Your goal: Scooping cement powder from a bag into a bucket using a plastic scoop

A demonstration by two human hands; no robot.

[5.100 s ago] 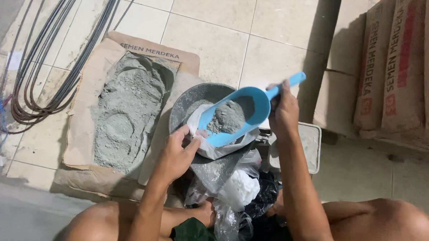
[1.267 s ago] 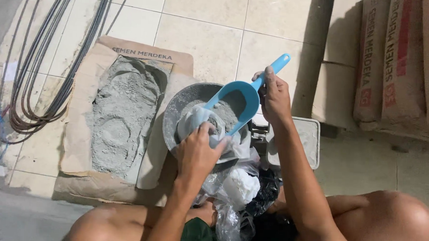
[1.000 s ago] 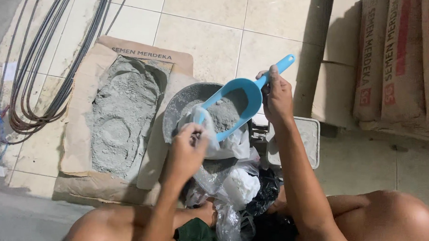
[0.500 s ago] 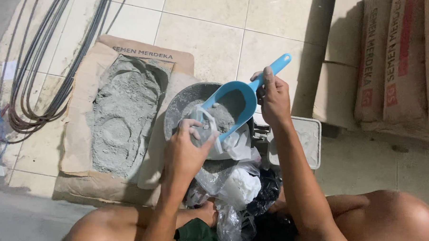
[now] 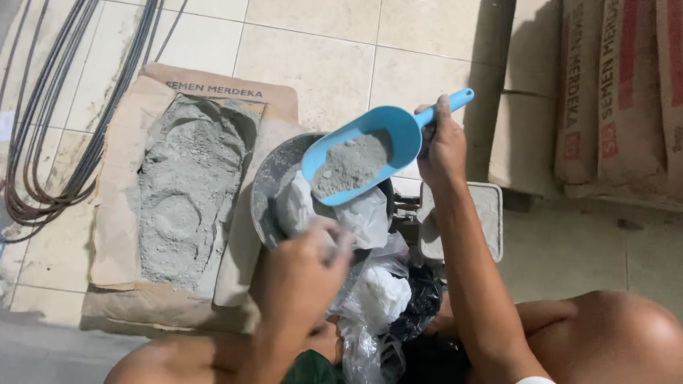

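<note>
The right hand (image 5: pixel 443 146) is clamped around the handle of the blue scoop (image 5: pixel 362 155), which is loaded with grey powder and held level above the metal bowl (image 5: pixel 270 189); the left hand (image 5: pixel 302 270), blurred, is closed on the rim of the clear plastic bag (image 5: pixel 359 215) that stands in the bowl just below the scoop. The hands are apart, the bag mouth between them.

Procedure, as judged: keep the bag mouth stretched wide with the left hand; bring the scoop lip inside the opening before tilting; tilt slowly so that the powder slides rather than drops, limiting dust and spill into the bowl; keep the bag upright.

Count: one scoop; one bowl; one opened paper sack of powder (image 5: pixel 186 194) lying flat, to the left of the left hand; one scale platform (image 5: pixel 492 220) just under the right forearm; several loose plastic bags (image 5: pixel 379 299) below the hands, number not discernible; stacked sacks (image 5: pixel 633 88) to the right of the right hand, at least three; a bundle of cables (image 5: pixel 48 129) far left.
</note>
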